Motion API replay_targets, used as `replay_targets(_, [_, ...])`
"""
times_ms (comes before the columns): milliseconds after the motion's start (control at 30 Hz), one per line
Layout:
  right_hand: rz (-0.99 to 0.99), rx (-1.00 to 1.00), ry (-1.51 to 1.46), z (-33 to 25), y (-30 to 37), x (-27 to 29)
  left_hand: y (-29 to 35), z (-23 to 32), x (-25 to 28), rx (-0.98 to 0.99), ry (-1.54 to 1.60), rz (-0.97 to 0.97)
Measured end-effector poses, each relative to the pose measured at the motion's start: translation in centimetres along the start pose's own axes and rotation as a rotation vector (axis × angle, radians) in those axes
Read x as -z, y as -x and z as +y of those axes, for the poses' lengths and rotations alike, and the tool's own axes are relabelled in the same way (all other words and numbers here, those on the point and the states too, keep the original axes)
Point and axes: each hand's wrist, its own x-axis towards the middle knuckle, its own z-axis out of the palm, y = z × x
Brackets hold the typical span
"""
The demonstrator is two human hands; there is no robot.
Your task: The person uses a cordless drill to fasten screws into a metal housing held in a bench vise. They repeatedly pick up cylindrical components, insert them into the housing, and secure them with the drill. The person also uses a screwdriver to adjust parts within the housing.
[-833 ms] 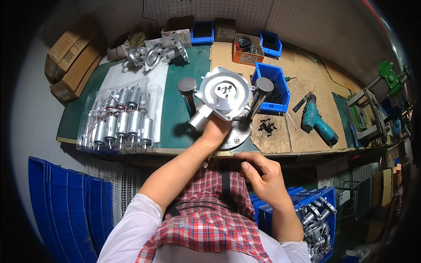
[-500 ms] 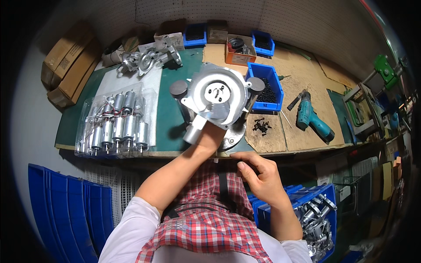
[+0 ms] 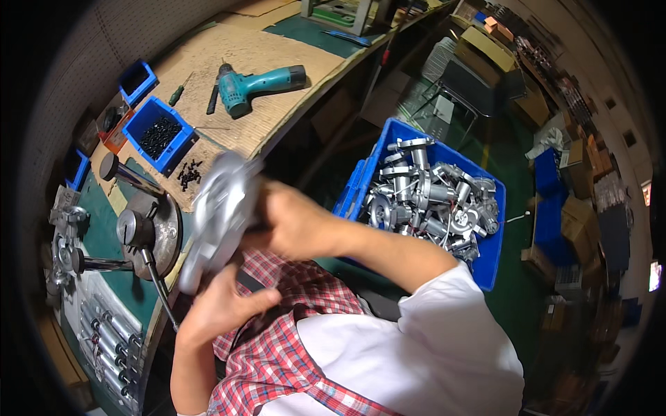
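A silver cast-metal housing (image 3: 223, 208), smeared by motion, is held up and tilted off the near edge of the bench. Around its right side closes my right hand (image 3: 295, 220), the fingers partly hidden behind the metal. My left hand (image 3: 223, 305) is at the housing's lower end, thumb sticking out to the right and fingers partly covered; it appears to hold that end. Left of the housing, a round metal fixture (image 3: 170, 232) with upright posts and a lever stands on the bench, with no housing on it.
At right, a blue crate (image 3: 494, 260) is heaped with several metal motor assemblies (image 3: 430, 197). On the bench lie a teal cordless drill (image 3: 260, 87), a screwdriver (image 3: 180, 90), loose black screws (image 3: 189, 173) and a blue screw bin (image 3: 168, 156). Silver motors (image 3: 111, 347) sit lower left.
The view has swung to the right, toward the crate. The housing has come off the fixture, and my right hand, empty before, now grips it. My left hand has moved back from the fixture.
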Motion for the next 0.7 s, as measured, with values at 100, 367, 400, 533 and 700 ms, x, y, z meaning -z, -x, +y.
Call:
replay_targets(100, [0.411, -0.236, -0.049, 0.6, 2.7, 6.9, 1.1, 1.0, -1.2, -0.213, 0.125, 0.023])
replay_targets(367, [1.27, -1.037, 1.453, 9.6, 18.6, 28.5, 7.4, -5.2, 5.1, -0.144, 0.325, 0.494])
replay_targets(400, [1.281, -1.19, 1.46, 10.7, 19.5, 29.1, 8.0, -5.4, 5.6, -0.111, 0.295, 0.546])
replay_targets(533, [1.115, -1.339, 1.43, 17.8, 21.4, 30.6, 9.4, -6.8, 6.4, -0.044, 0.261, 0.707])
replay_targets(700, [1.108, -1.114, 1.232, 23.1, 33.7, 36.8, 9.1, -8.9, 7.3, -0.111, 0.303, 0.741])
